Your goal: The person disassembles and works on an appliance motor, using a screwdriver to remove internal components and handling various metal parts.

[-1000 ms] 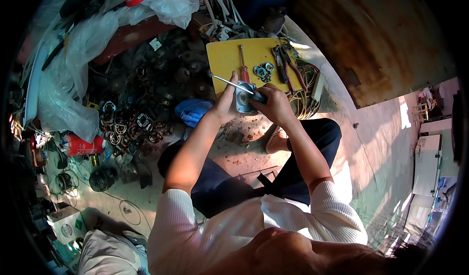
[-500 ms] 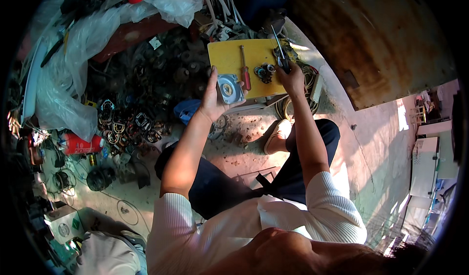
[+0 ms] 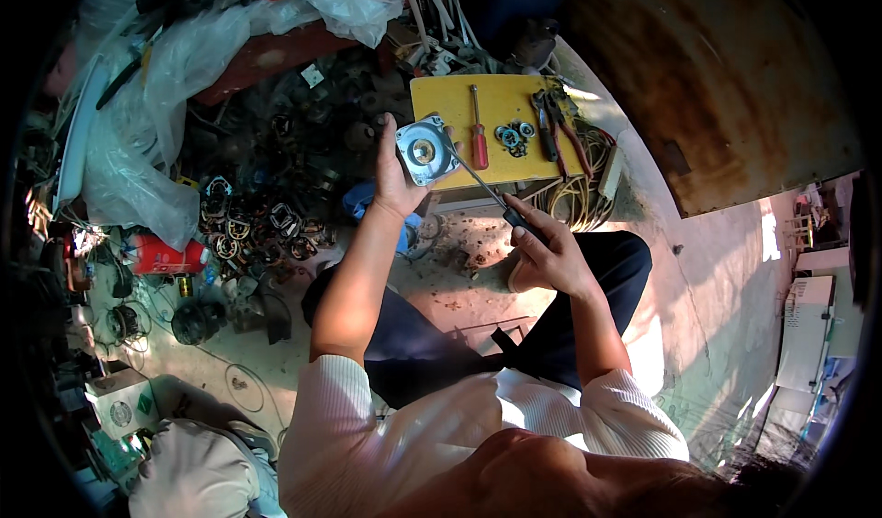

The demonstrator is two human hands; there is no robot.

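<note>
Resting in the left hand [image 3: 395,182], a squarish metal housing [image 3: 423,152] was held face up at the left corner of a yellow tabletop [image 3: 443,97], its round opening exposed. The left thumb was laid along one edge, with the other fingers partly hidden behind and curled on the far side. The right hand [image 3: 557,256] was closed around a dark-handled tool [image 3: 480,181], thumb pressed along the grip, its slim shaft angled across the tabletop's near edge to the housing's right side; whether the tip touched could not be told.

Just beyond the shaft, a red-handled screwdriver [image 3: 479,146] was set lengthwise, leaving little sideways room. Small rings [image 3: 508,137] were clustered farther right, beside dark-handled pliers [image 3: 548,136] and red-handled pliers [image 3: 572,143] near the right edge, where a cable coil [image 3: 581,201] was bunched. The left side was crowded by a heap of parts [image 3: 266,219] and a blue bag [image 3: 361,201]; wider room was offered by the pale floor [image 3: 698,288] to the right.
</note>
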